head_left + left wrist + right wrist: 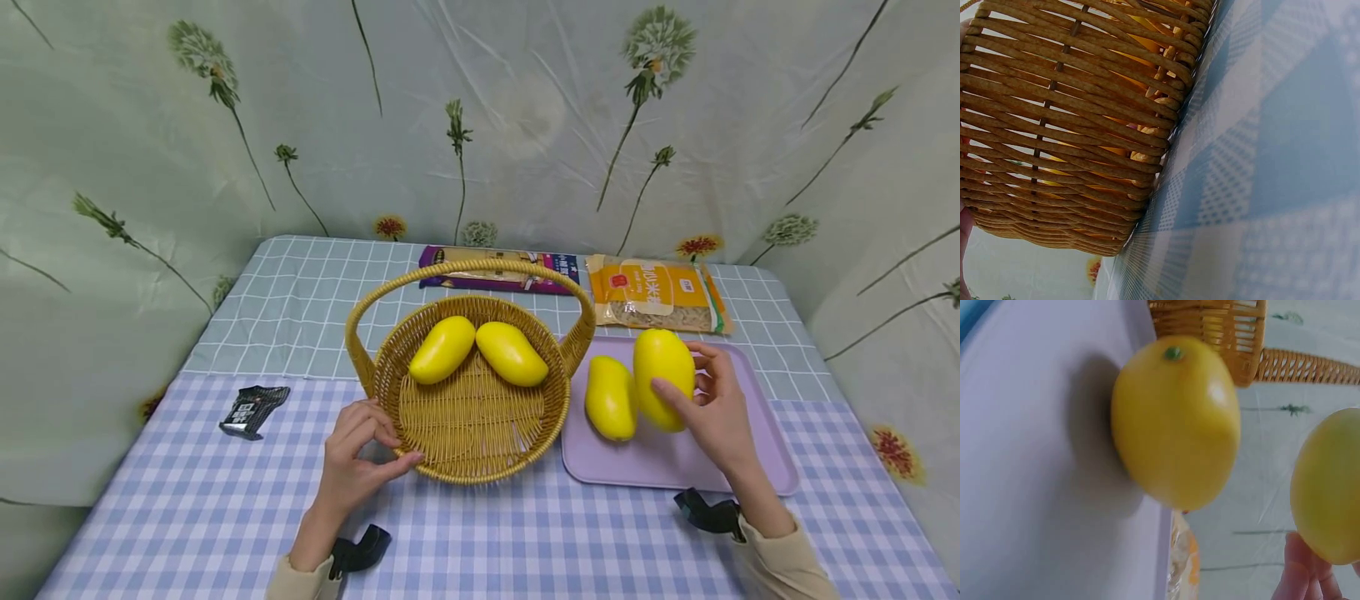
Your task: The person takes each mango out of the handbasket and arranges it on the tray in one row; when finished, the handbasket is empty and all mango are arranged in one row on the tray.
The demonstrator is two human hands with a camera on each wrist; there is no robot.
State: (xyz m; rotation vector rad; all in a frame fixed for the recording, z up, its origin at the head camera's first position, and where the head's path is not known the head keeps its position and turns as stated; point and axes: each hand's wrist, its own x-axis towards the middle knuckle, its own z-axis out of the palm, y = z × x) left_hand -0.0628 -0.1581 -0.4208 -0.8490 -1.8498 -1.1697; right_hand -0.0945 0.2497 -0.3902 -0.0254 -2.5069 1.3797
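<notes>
My left hand (360,454) grips the near left rim of a round wicker basket (480,477), its thumb along the rim. Inside, toward the back, lie two yellow mangoes, a left mango (443,350) and a right mango (512,354). My right hand (716,408) holds another mango (664,379) between thumb and fingers, above a lilac tray (675,467). Beside it, one more mango (611,398) rests on the tray; the right wrist view shows this resting mango (1175,422) close up. In the left wrist view the basket's woven wall (1066,125) fills much of the frame.
Behind the basket lies a purple packet (498,268), and an orange-labelled grain bag (660,293) sits behind the tray. A small black wrapper (253,411) is on the checked tablecloth (247,500) at left. The basket's tall handle (471,265) arches over its middle.
</notes>
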